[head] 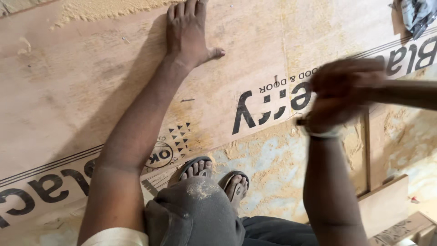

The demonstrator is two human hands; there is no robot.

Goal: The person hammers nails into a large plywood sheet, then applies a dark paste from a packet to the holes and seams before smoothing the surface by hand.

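My left hand (187,34) lies flat, fingers spread, on a large plywood sheet (68,86) with black printing, and it holds nothing. My right hand (339,93) is blurred by motion above the sheet's near edge. It is closed around a brown tool handle (403,93) that sticks out to the right, and the tool's head is out of view. A pale band circles my right wrist. A small dark nail (186,100) lies on the sheet below my left hand.
My sandalled feet (196,167) stand at the sheet's near edge, with my grey-clad knee (195,207) over them. Sawdust covers the floor (268,164) and the sheet's far edge. Wooden offcuts (384,205) lie at lower right. A crumpled grey bag (416,16) sits top right.
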